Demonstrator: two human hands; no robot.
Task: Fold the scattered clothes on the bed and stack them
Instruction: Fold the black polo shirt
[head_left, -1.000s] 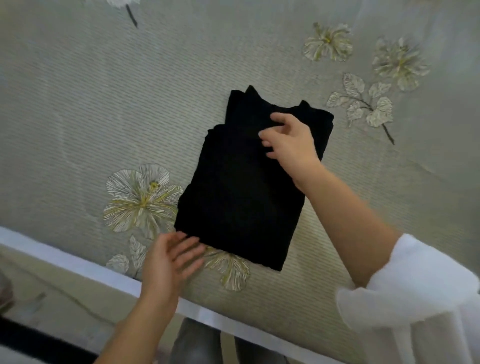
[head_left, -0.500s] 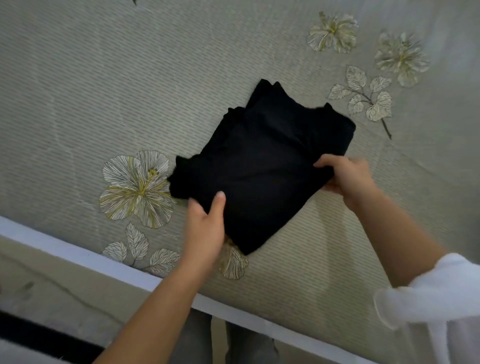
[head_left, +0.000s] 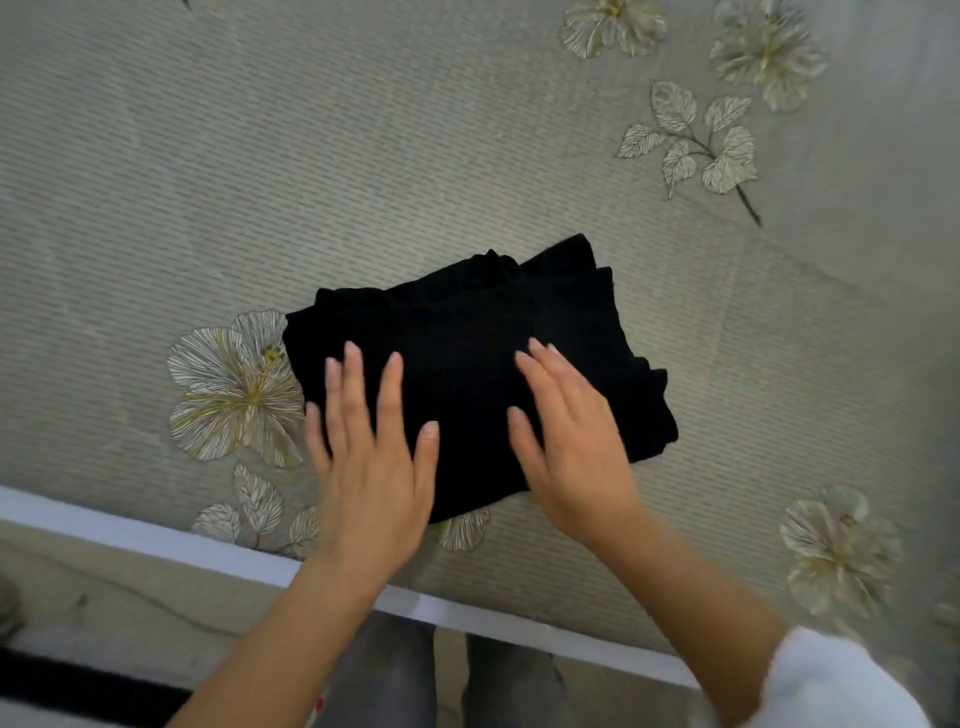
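Presses down on the folded black garment (head_left: 467, 374) with both hands. Lays the left hand (head_left: 371, 467) flat on its near left part, with the fingers (head_left: 389, 395) straight and a little spread. Lays the right hand (head_left: 576, 457) flat on its near right part, with those fingers (head_left: 545, 374) straight and close together. Grips nothing and pinches nothing right now.

Finds the garment in the middle of the bed cover (head_left: 260, 182), near the white bed edge (head_left: 156, 538), with its left end just over the big flower print (head_left: 234, 384).

Looks very different from a second ago. Was long and thin then, with the right hand up at the far end and the left hand down at the near edge. Got held by both sides half a second ago, thumbs on top. Sits short, wide and thick now, turned sideways, with layers showing at the far and right edges. Has let go of the sides and gone flat on top.

Means, most likely, one more fold in half just done, and now a pat to squash it down. Seems finished as a fold for this one piece. Still needs a place on a stack. Shows no stack and no other clothes here, so cannot tell how many wait. Could puff back open when let go, being thick and soft, so calls for a careful lift from under both sides.
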